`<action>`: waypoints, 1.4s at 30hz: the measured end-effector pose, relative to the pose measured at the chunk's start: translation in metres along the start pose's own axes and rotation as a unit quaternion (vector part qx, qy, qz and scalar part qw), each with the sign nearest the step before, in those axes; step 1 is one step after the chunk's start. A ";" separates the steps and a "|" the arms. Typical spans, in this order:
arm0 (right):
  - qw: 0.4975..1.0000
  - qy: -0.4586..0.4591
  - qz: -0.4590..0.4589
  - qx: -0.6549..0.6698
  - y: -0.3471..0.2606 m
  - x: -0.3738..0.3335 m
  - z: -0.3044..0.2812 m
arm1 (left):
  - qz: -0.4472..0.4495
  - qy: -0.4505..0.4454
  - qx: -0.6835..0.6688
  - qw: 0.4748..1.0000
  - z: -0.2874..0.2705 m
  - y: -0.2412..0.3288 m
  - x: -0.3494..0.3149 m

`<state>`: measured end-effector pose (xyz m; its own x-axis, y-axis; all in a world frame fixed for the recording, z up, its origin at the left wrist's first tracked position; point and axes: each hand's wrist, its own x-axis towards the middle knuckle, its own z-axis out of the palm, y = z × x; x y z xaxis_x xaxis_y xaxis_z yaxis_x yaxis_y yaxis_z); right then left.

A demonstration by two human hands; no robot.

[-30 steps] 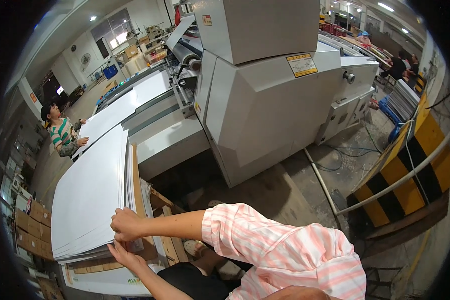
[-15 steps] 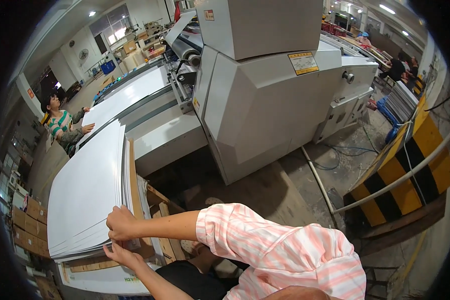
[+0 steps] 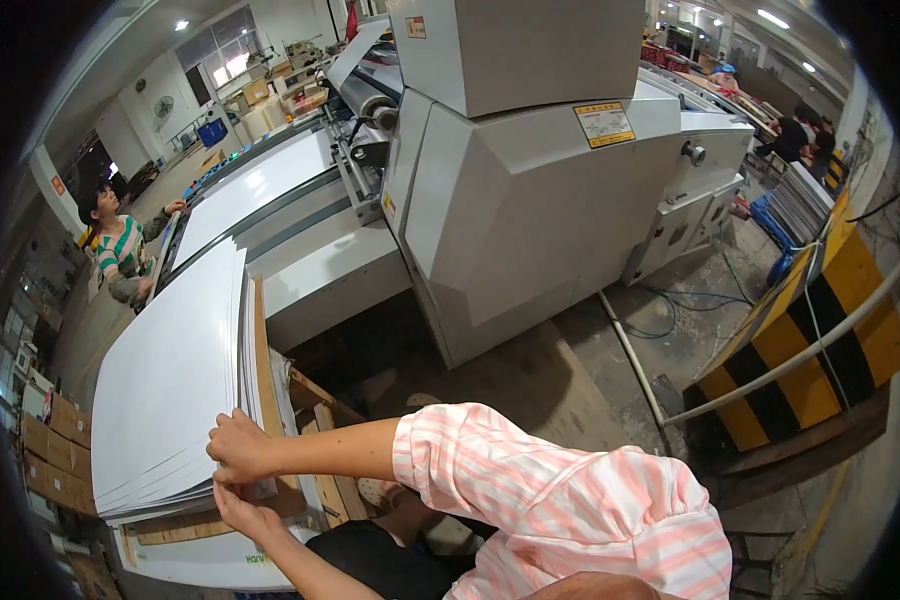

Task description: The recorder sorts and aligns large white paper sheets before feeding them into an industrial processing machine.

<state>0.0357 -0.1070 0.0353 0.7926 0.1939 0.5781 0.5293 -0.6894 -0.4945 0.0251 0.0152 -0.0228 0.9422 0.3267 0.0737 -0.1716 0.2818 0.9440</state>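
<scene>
A tall stack of large white paper sheets [image 3: 165,375] lies at the left, its edges slightly fanned near me. My right hand [image 3: 240,446] is closed on the sheets' edge at the near right corner, fingers curled over the top. Just below it, my left hand [image 3: 246,512] reaches up to the same corner, its fingers pinched at the sheet edges close under the right hand. The fingertips of both hands partly hide the corner. Brown board [image 3: 266,350] shows along the stack's right side.
A large grey machine [image 3: 540,220] with a feed bed of white sheet [image 3: 260,190] stands ahead. A person in a striped top [image 3: 120,245] is beyond the stack. Wooden pallet slats [image 3: 332,470] lie beside the stack. A yellow-black striped barrier [image 3: 780,370] stands at right.
My left hand has risen slightly toward the right hand, its fingers closing at the sheet corner. My right hand has barely moved. The other person's nearer hand has dropped off the feed bed.
</scene>
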 end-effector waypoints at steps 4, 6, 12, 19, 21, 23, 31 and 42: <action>1.000 0.007 0.002 -0.009 0.004 0.002 0.003 | 0.013 -0.012 0.015 1.000 0.001 -0.003 0.001; 1.000 -0.004 0.022 -0.005 0.002 0.003 0.006 | 0.012 -0.010 0.015 1.000 -0.002 -0.004 0.005; 0.993 0.058 -0.063 -0.087 0.002 0.006 0.015 | 0.000 -0.013 0.005 1.000 0.006 0.007 -0.005; 0.939 0.144 -0.308 -0.059 0.027 0.015 0.006 | -0.004 -0.008 0.030 1.000 -0.020 -0.016 0.025; 0.935 0.142 -0.320 -0.053 0.034 0.013 0.005 | -0.001 -0.018 0.027 0.999 -0.012 -0.016 0.018; 0.933 0.142 -0.328 -0.044 0.035 0.013 0.004 | 0.002 -0.026 0.019 0.999 -0.013 -0.015 0.017; 0.964 0.086 -0.243 0.070 0.044 0.017 0.010 | -0.019 -0.001 -0.004 1.000 0.001 0.008 -0.003; 0.841 0.114 0.153 0.506 0.058 0.045 0.029 | -0.022 -0.019 0.047 0.999 0.009 -0.011 -0.001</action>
<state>0.1105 -0.1177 0.0134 0.9213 -0.1028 0.3751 0.3885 0.2862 -0.8759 0.0281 0.0037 -0.0300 0.9585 0.2819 0.0422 -0.1043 0.2092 0.9723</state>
